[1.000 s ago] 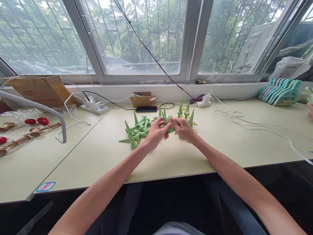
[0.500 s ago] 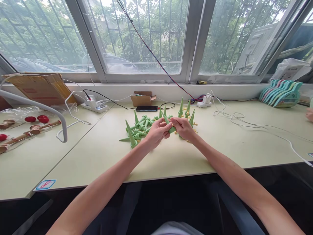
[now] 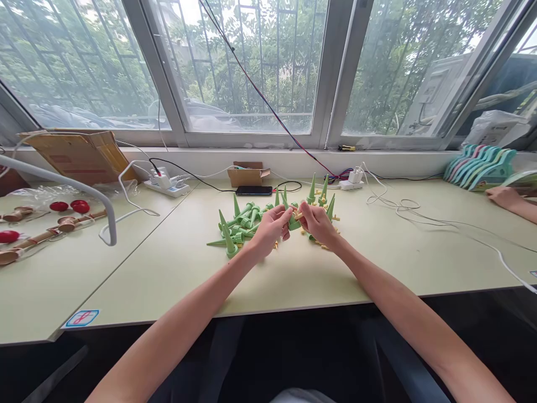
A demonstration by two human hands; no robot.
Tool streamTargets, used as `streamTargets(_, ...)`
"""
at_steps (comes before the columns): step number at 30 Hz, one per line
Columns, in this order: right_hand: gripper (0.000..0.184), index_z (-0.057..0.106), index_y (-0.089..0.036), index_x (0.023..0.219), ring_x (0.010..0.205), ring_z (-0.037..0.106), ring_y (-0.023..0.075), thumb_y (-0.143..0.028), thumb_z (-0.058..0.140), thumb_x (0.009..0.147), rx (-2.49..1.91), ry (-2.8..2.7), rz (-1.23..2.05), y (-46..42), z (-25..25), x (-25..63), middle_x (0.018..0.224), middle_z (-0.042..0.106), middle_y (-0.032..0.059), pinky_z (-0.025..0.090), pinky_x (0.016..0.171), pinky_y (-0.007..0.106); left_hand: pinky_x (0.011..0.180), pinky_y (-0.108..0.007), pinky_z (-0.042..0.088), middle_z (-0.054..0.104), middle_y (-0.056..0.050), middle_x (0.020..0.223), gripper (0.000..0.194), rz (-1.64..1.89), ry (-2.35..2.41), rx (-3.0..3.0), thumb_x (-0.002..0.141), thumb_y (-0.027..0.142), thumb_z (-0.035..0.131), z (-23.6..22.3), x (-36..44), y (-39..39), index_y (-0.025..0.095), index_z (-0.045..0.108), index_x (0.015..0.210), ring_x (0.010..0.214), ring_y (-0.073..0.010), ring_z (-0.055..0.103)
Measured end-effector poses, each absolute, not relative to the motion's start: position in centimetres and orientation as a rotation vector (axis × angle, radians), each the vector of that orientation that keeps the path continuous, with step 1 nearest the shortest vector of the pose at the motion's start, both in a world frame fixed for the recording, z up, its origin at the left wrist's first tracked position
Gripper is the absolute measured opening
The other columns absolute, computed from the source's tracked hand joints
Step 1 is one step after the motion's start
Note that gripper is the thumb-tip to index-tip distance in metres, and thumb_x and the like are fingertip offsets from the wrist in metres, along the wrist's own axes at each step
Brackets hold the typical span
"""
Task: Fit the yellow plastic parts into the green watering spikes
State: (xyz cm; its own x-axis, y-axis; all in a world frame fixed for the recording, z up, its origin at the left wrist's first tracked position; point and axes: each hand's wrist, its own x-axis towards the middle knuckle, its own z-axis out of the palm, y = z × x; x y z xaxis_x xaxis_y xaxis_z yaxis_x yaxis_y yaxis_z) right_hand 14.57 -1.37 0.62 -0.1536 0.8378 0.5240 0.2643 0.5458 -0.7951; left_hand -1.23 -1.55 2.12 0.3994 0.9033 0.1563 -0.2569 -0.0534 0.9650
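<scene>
My left hand (image 3: 272,228) is closed around a green plastic plant-watering spike (image 3: 294,225), held above the table with its pointed end up. Between the fingertips of my right hand (image 3: 318,221) is a small yellow valve peg (image 3: 298,216), against the side of that spike. Whether the peg sits in a hole there I cannot tell. To the left lies a heap of loose green spikes (image 3: 247,214), with one spike (image 3: 229,244) upright at its front. Behind my right hand stand several spikes (image 3: 311,192) with yellow pegs about them, partly hidden by the hand.
A phone (image 3: 254,191) lies before a small cardboard box (image 3: 246,174). White cables (image 3: 405,206) run across the right side. A co-worker's hand (image 3: 503,196) rests near teal hangers (image 3: 482,165). Wooden toys with red balls (image 3: 59,206) and a grey curved bar (image 3: 90,193) are at left.
My right fingers have shifted slightly, and the yellow peg now shows between them. The spike in my left hand stands more upright. A co-worker's hand has come further in at the right.
</scene>
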Motion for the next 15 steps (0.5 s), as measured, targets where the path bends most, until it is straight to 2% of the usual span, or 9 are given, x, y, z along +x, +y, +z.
streamTargets(3,0.062,0.037,-0.02,0.056,0.045,0.034,0.0091,-0.07,0.033,0.093,-0.927,-1.651,0.665,-1.35,0.6,14.6,0.049,0.035,-0.0036,0.03,0.047,0.026,0.04,-0.018,0.031,0.033,0.009,0.051,0.035,1.036,0.65,1.247,0.079,0.048,0.071,2.03,-1.39,-1.27,0.017,0.064,0.092,0.04,-0.003,0.027)
streamTargets(9,0.064,0.038,-0.021,0.053,0.045,0.036,0.0094,-0.071,0.033,0.093,-0.936,-1.633,0.644,-1.52,0.89,14.52,0.046,0.034,-0.0037,0.033,0.049,0.026,0.04,-0.017,0.027,0.056,0.0,0.071,0.039,0.962,0.614,1.23,0.082,0.05,0.067,2.25,-1.52,-1.39,0.017,0.066,0.103,0.042,0.0002,0.024)
streamTargets(15,0.063,0.038,-0.02,0.053,0.046,0.037,0.0096,-0.068,0.031,0.095,-0.96,-1.673,0.572,-1.61,0.92,14.52,0.047,0.037,-0.0029,0.033,0.051,0.027,0.04,-0.017,0.026,0.058,-0.001,0.072,0.04,0.973,0.602,1.233,0.082,0.051,0.067,2.09,-1.49,-1.31,0.017,0.066,0.102,0.042,0.0003,0.026)
